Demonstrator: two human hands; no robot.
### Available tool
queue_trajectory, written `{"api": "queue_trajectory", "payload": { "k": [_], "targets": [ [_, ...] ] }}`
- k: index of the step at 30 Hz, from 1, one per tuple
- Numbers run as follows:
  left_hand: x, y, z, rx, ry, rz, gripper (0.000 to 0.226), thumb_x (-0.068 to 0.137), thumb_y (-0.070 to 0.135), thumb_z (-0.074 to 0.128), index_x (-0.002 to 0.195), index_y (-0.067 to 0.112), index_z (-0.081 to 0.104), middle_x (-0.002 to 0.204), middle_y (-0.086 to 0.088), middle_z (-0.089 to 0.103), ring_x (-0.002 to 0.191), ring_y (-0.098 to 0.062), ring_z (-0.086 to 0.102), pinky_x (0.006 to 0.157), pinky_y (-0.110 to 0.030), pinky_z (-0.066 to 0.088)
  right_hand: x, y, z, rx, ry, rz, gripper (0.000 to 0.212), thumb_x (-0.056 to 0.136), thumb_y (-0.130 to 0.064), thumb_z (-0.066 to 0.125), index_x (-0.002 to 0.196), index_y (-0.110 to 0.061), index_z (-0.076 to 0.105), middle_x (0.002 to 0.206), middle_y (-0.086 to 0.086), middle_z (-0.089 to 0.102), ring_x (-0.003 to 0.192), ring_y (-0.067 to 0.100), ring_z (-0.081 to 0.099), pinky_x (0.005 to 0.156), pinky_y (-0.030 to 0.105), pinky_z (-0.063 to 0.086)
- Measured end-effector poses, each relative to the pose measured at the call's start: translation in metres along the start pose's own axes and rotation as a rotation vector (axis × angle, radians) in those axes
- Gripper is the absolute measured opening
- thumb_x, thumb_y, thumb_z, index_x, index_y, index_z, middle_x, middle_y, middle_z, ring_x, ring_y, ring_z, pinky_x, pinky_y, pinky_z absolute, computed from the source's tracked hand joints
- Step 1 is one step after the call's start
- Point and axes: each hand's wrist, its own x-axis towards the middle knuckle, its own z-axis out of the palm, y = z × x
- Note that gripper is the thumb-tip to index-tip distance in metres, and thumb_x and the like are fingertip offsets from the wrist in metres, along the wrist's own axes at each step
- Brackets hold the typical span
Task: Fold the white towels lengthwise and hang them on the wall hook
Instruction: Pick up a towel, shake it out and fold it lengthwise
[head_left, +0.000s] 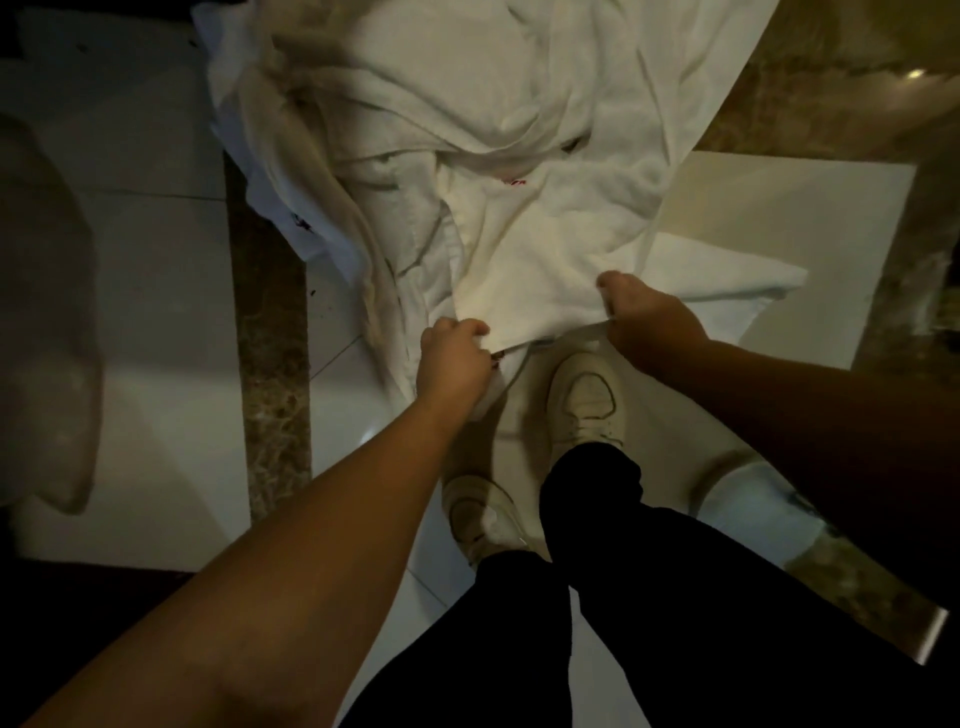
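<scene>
A white towel (540, 280) lies stretched out from a heap of white linen (441, 104) on the floor ahead of me. My left hand (454, 358) grips the towel's near edge at its left corner. My right hand (649, 322) pinches the same edge further right, thumb on top. The edge hangs taut between both hands, just above my shoes. No wall hook is in view.
My white shoes (587, 400) and dark trousers stand on pale glossy floor tiles (166, 312). A brown marble strip (270, 364) runs along the left. A pale bundle (47, 322) lies at far left. A white object (753, 504) sits at lower right.
</scene>
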Motion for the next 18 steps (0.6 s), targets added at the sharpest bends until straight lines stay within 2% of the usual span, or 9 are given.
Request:
{"api": "queue_trajectory", "payload": {
  "k": [2,3,6,7,11,14,18],
  "targets": [
    [-0.017,0.001,-0.004,0.086,-0.038,0.100,0.038,0.092,0.016,0.062,0.130,0.017,0.062,0.132,-0.013,0.047,0.126,-0.031,0.038,0.100,-0.035,0.038,-0.008,-0.006,-0.007,-0.015,0.004,-0.013,0.019,0.098,-0.001,0.056,0.110,0.012,0.063,0.100,0.034,0.060,0.085,0.048,0.062,0.076,0.050,0.048],
    [-0.025,0.003,-0.008,0.131,-0.035,0.146,0.039,0.092,0.014,0.060,0.131,0.016,0.060,0.131,-0.013,0.046,0.125,-0.031,0.038,0.098,-0.036,0.038,-0.011,-0.009,-0.012,-0.008,-0.010,-0.001,0.017,0.098,-0.002,0.056,0.106,0.011,0.064,0.098,0.032,0.058,0.084,0.046,0.060,0.074,0.046,0.045],
    [-0.049,0.012,-0.021,0.243,0.013,0.252,0.036,0.092,0.008,0.054,0.128,0.011,0.059,0.128,-0.015,0.046,0.121,-0.033,0.039,0.095,-0.040,0.039,-0.021,-0.025,-0.032,0.082,-0.106,0.140,0.022,0.102,-0.016,0.049,0.109,-0.001,0.064,0.102,0.017,0.053,0.092,0.035,0.055,0.075,0.030,0.033],
    [-0.058,0.016,-0.026,0.259,0.025,0.262,0.034,0.092,0.005,0.053,0.124,0.008,0.060,0.126,-0.015,0.047,0.120,-0.033,0.041,0.093,-0.040,0.040,-0.026,-0.029,-0.039,0.128,-0.116,0.158,0.023,0.102,-0.018,0.049,0.108,-0.002,0.064,0.100,0.014,0.051,0.091,0.031,0.052,0.074,0.028,0.031],
    [-0.098,0.029,-0.049,0.252,0.072,0.248,0.026,0.093,-0.002,0.050,0.113,0.003,0.065,0.120,-0.016,0.052,0.115,-0.031,0.044,0.085,-0.036,0.038,-0.060,-0.051,-0.083,0.225,-0.132,0.143,0.014,0.100,-0.022,0.050,0.098,-0.013,0.061,0.096,0.003,0.046,0.090,0.020,0.044,0.077,0.028,0.029],
    [-0.133,0.042,-0.072,0.189,0.111,0.280,0.022,0.098,0.005,0.050,0.113,0.003,0.066,0.118,-0.018,0.054,0.114,-0.033,0.046,0.087,-0.038,0.038,-0.093,-0.068,-0.118,0.196,-0.142,0.100,0.012,0.098,-0.022,0.051,0.087,-0.019,0.054,0.094,0.003,0.049,0.089,0.024,0.050,0.073,0.031,0.031],
    [-0.185,0.063,-0.113,0.167,0.265,0.318,0.016,0.097,0.008,0.055,0.108,0.006,0.067,0.127,-0.013,0.054,0.117,-0.035,0.045,0.091,-0.040,0.034,-0.134,-0.096,-0.165,0.166,-0.116,0.089,0.015,0.098,-0.022,0.051,0.084,-0.018,0.051,0.093,0.003,0.047,0.092,0.027,0.054,0.072,0.032,0.032]
  ]
}}
